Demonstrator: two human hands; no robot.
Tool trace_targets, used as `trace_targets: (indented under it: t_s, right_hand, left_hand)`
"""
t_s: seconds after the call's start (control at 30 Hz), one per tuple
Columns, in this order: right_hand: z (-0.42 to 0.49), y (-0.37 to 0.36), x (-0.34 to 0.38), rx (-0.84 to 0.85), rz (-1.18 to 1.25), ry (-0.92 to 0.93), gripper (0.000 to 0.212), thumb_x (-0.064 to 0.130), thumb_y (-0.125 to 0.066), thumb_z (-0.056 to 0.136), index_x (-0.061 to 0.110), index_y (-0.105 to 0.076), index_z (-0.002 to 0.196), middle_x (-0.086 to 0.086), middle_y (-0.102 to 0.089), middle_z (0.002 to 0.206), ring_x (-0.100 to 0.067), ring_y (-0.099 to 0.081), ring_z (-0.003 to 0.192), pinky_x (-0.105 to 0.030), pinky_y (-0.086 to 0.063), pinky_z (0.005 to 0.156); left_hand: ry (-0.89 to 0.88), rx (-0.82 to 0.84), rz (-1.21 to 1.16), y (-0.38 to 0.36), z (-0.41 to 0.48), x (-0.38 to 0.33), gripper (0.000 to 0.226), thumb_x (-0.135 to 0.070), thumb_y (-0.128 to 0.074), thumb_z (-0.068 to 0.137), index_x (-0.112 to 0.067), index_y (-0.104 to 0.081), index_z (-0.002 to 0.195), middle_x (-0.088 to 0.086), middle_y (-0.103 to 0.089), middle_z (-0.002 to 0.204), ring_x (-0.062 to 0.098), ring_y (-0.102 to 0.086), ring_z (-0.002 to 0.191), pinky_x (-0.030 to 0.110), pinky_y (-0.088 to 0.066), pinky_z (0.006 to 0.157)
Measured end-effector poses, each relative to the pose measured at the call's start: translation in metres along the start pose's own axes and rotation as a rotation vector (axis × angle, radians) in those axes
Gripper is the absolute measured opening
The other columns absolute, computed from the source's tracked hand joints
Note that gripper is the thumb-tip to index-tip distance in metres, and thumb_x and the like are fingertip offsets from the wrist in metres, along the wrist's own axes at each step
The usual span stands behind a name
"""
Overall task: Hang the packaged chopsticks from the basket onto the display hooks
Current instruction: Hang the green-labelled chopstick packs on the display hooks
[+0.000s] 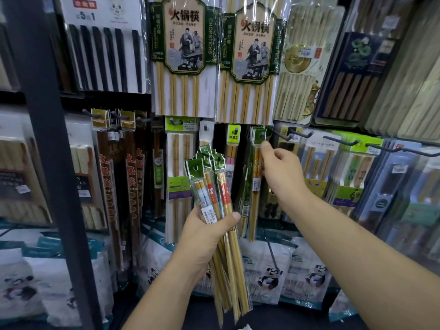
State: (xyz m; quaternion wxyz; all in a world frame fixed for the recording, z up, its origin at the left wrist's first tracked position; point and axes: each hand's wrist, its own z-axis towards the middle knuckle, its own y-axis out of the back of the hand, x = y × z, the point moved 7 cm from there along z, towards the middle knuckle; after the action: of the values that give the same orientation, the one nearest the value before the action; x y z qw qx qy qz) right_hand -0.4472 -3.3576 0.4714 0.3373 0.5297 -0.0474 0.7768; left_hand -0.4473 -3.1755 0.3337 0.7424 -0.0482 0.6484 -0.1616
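A shop wall crowded with chopstick packets; one packet is being put on its hook.

The right hand is raised, and its curled fingers seem to pinch the top of a hanging pack just under the green header, which sits at the display hook; I cannot tell if the hole is fully on. The left hand grips a bundle of packaged chopsticks lower down, headers upward. The basket is not in view. I judge the hanging step is in the middle: next, release this pack and take one more from the bundle by its header.
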Motion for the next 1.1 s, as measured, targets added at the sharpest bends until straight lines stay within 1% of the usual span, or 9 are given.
trace_targets:
  t_s: [0.1,0.23,0.4,0.5,0.63,0.8,0.87,0.97,1.1]
  right_hand:
    - [-0.012,0.004,-0.006,-0.043,0.032,-0.051,0.044,0.057,-0.045,0.102,0.017,-0.059,0.091,0.000,-0.063,0.082,-0.008,-0.061,0.073,-0.030,-0.041,0.063]
    - [-0.038,-0.018,-0.001,0.209,-0.020,0.033,0.040,0.056,-0.052,0.097,0.019,-0.066,0.092,-0.003,-0.070,0.086,-0.010,-0.066,0.080,-0.033,-0.053,0.074]
    - [-0.058,-0.034,0.009,0.346,-0.068,0.151,0.020,0.039,-0.067,0.096,0.022,-0.067,0.085,0.004,-0.068,0.076,-0.005,-0.063,0.064,-0.020,-0.053,0.055]
    - [-0.054,-0.030,0.010,0.322,-0.021,0.140,0.012,0.034,-0.067,0.097,0.022,-0.065,0.099,-0.008,-0.068,0.081,-0.016,-0.064,0.070,-0.029,-0.055,0.068]
    - [-0.041,-0.013,0.014,0.199,0.088,0.167,0.010,0.033,-0.063,0.100,0.029,-0.066,0.091,0.003,-0.063,0.069,-0.002,-0.056,0.062,-0.018,-0.049,0.060]
    - [-0.022,0.005,0.017,0.111,0.220,0.063,0.030,0.033,-0.053,0.105,0.022,-0.069,0.082,0.002,-0.055,0.066,-0.014,-0.053,0.063,-0.040,-0.052,0.069]
    - [-0.016,0.007,0.020,0.090,0.215,0.056,0.032,0.033,-0.053,0.105,0.019,-0.068,0.081,-0.003,-0.053,0.068,-0.016,-0.051,0.063,-0.038,-0.051,0.068]
    - [-0.009,0.007,0.022,0.059,0.200,0.039,0.034,0.032,-0.053,0.105,0.011,-0.068,0.082,0.002,-0.046,0.060,-0.010,-0.043,0.052,-0.021,-0.044,0.061]
    - [-0.003,0.006,0.019,0.039,0.187,0.002,0.035,0.031,-0.053,0.105,0.002,-0.068,0.091,0.007,-0.041,0.054,-0.010,-0.038,0.049,-0.024,-0.042,0.063]
  left_hand:
    - [-0.004,0.024,0.021,-0.002,0.000,0.000,0.053,-0.040,-0.092,0.059,-0.019,-0.073,0.104,-0.001,-0.080,0.093,0.014,-0.076,0.088,0.028,-0.053,0.078]
    - [-0.035,0.069,0.020,-0.006,-0.001,-0.004,0.046,-0.038,-0.093,0.061,-0.023,-0.074,0.100,-0.002,-0.079,0.089,0.015,-0.076,0.085,0.026,-0.056,0.074]
    - [-0.080,0.111,0.020,-0.012,-0.003,-0.005,0.048,-0.026,-0.093,0.068,-0.018,-0.073,0.111,0.008,-0.079,0.106,0.025,-0.076,0.099,0.025,-0.058,0.078]
    - [-0.082,0.100,0.008,-0.011,-0.003,-0.005,0.052,-0.036,-0.093,0.064,-0.021,-0.075,0.110,0.007,-0.080,0.107,0.025,-0.076,0.100,0.030,-0.060,0.082]
    - [-0.077,0.020,0.015,-0.004,-0.002,-0.005,0.056,-0.046,-0.090,0.063,-0.012,-0.073,0.104,0.004,-0.079,0.094,0.020,-0.075,0.089,0.037,-0.058,0.085]
    - [-0.064,0.003,0.009,-0.003,-0.002,-0.004,0.044,-0.037,-0.085,0.073,-0.003,-0.069,0.095,0.007,-0.073,0.078,0.019,-0.071,0.076,0.037,-0.052,0.079]
    - [-0.060,0.008,0.032,-0.004,-0.002,-0.003,0.043,-0.039,-0.084,0.073,-0.003,-0.069,0.092,0.006,-0.073,0.076,0.018,-0.070,0.076,0.040,-0.052,0.081]
    - [-0.047,0.003,0.014,-0.004,-0.003,-0.002,0.051,-0.039,-0.086,0.071,0.000,-0.069,0.100,0.004,-0.073,0.077,0.017,-0.070,0.076,0.042,-0.052,0.083]
    - [-0.053,0.001,0.003,-0.005,-0.004,-0.003,0.061,-0.044,-0.087,0.066,0.001,-0.069,0.104,0.004,-0.073,0.076,0.018,-0.070,0.076,0.042,-0.053,0.083]
